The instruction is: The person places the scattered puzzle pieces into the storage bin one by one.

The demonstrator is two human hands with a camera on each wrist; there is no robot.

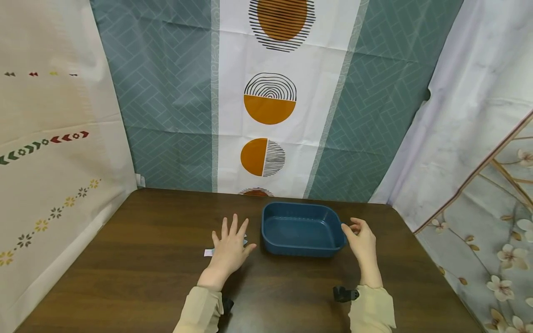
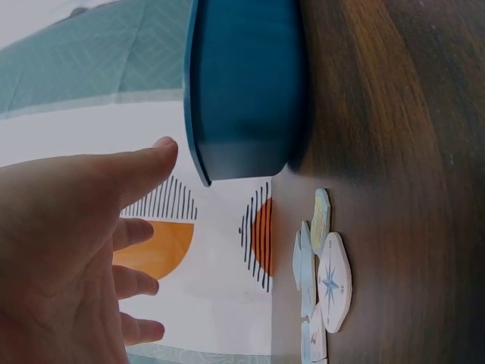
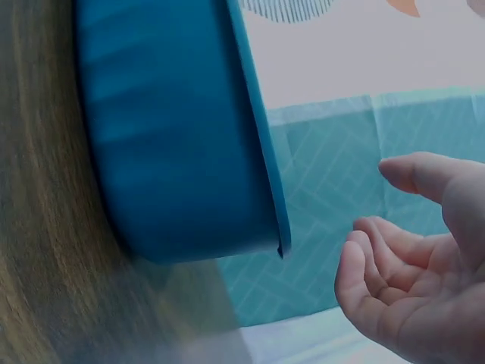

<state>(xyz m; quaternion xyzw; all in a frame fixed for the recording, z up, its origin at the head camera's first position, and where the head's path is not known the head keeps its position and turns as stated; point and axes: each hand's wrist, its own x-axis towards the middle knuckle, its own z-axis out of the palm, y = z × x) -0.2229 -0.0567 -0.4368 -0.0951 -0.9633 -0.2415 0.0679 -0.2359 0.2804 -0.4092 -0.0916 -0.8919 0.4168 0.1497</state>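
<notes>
A blue rectangular tub (image 1: 297, 250) with rounded corners stands upright on the wooden table, with nothing inside it. To its left, my left hand (image 1: 228, 252) hovers palm down with fingers spread, holding nothing. Under that hand lie several small flat pieces, mostly hidden in the head view. The left wrist view shows them better: a white piece with a blue compass star (image 2: 333, 284) leans among pale blue ones (image 2: 306, 262) and a yellowish one (image 2: 321, 220). Beside the tub's right end is my right hand (image 1: 362, 238), its fingers loosely bent, apart from the rim and holding nothing.
The dark wooden table (image 1: 283, 296) runs back to a hanging teal and white cloth (image 1: 175, 115) with orange circles. A cream cloth (image 1: 54, 162) borders the left side, and a floral cloth (image 1: 491, 231) the right. Dark wrist mounts (image 1: 345, 294) sit at both cuffs.
</notes>
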